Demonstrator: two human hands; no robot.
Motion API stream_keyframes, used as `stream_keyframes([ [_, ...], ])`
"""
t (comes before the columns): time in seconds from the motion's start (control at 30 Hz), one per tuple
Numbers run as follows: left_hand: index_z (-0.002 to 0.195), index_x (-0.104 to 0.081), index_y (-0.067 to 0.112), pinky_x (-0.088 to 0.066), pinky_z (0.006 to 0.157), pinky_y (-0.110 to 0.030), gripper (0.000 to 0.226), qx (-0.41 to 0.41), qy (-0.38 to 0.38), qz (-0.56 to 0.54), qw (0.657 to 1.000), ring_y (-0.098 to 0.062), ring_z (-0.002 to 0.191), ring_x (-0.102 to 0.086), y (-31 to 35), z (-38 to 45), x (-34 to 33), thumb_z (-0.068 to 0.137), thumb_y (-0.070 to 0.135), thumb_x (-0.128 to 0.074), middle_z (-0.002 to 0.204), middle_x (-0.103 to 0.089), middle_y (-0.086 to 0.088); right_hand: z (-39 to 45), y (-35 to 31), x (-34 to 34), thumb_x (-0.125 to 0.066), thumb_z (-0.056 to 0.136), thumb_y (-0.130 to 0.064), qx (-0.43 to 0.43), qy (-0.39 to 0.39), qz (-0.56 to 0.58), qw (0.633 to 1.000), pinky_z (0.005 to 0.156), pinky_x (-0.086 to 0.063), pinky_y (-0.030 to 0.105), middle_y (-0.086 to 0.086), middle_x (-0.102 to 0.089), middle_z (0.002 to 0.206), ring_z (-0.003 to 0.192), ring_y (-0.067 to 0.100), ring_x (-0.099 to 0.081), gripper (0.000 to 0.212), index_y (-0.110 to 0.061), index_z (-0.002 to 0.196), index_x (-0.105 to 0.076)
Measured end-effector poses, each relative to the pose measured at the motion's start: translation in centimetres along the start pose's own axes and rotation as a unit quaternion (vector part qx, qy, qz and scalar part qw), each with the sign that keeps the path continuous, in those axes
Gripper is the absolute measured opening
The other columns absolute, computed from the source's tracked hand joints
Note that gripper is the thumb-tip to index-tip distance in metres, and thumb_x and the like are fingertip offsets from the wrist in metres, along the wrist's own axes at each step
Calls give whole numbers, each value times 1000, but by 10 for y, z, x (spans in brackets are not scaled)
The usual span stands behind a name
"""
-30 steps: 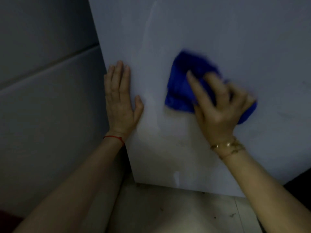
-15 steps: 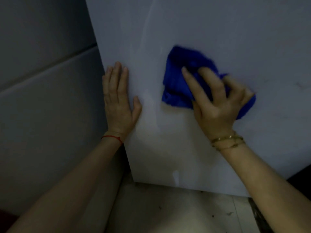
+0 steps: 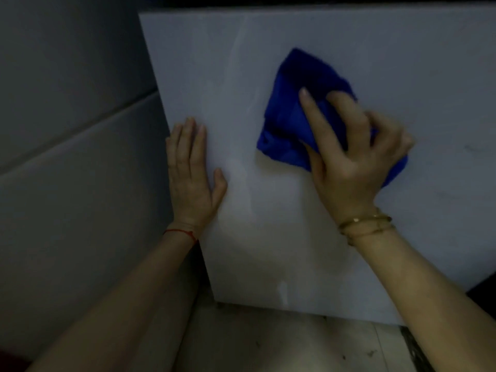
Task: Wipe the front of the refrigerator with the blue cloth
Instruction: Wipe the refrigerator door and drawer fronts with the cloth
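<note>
The refrigerator's pale front panel (image 3: 268, 251) fills most of the view, dimly lit. A crumpled blue cloth (image 3: 290, 114) lies pressed against it, right of the middle. My right hand (image 3: 349, 162) grips the cloth's lower right part, fingers spread over it, gold bangles at the wrist. My left hand (image 3: 192, 175) rests flat on the panel close to its left edge, fingers together and pointing up, a red thread around the wrist. Part of the cloth is hidden under my right hand.
A grey wall (image 3: 67, 157) with a slanting seam stands left of the refrigerator. Below the panel's bottom edge is a light tiled floor (image 3: 268, 345) with dark specks. A dark gap (image 3: 483, 294) shows at the lower right.
The view has shifted, so the panel's top edge now shows. My right hand and the cloth sit a little higher on the panel; my left hand stays pressed in place.
</note>
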State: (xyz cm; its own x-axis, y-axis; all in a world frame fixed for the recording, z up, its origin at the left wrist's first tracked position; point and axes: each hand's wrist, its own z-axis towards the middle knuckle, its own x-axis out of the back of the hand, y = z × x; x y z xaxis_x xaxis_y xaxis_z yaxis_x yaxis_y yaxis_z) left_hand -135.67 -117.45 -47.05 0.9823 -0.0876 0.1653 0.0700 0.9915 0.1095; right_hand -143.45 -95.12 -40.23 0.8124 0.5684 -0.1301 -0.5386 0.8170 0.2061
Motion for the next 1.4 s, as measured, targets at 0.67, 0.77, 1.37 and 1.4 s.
stream_keyframes([
  [0.67, 151, -28, 5, -6, 129, -35, 53, 64, 56, 29, 996, -11, 156, -1, 39, 9, -14, 103, 27, -32, 158, -19, -15, -52, -18, 38, -53, 95, -10, 76, -128, 18, 989, 78, -39, 38, -6, -52, 134, 96, 25, -48, 45, -35, 133, -57],
  [0.77, 151, -29, 4, -9, 129, -38, 55, 47, 65, 41, 996, -14, 156, -3, 35, 7, -16, 101, 24, -33, 157, -22, -16, -103, 7, 72, -59, 90, -6, -29, -208, -12, 978, 79, -40, 41, -1, -43, 134, 97, 30, -48, 57, -36, 137, -48],
  [1.37, 149, -31, -1, -7, 129, -37, 56, 56, 57, 36, 996, -12, 156, 0, 41, 12, -10, 97, 20, -39, 155, -22, -19, -31, 113, 56, -58, 96, -17, -53, -104, -62, 991, 80, -33, 38, -6, -39, 141, 95, 26, -41, 60, -40, 147, -37],
  [1.4, 150, -30, 0, -7, 129, -38, 56, 58, 56, 40, 996, -12, 156, 0, 42, 11, -10, 98, 20, -37, 155, -22, -19, -18, 125, 51, -58, 97, -18, -48, -80, -65, 994, 81, -33, 37, -7, -39, 141, 95, 25, -41, 58, -40, 147, -37],
])
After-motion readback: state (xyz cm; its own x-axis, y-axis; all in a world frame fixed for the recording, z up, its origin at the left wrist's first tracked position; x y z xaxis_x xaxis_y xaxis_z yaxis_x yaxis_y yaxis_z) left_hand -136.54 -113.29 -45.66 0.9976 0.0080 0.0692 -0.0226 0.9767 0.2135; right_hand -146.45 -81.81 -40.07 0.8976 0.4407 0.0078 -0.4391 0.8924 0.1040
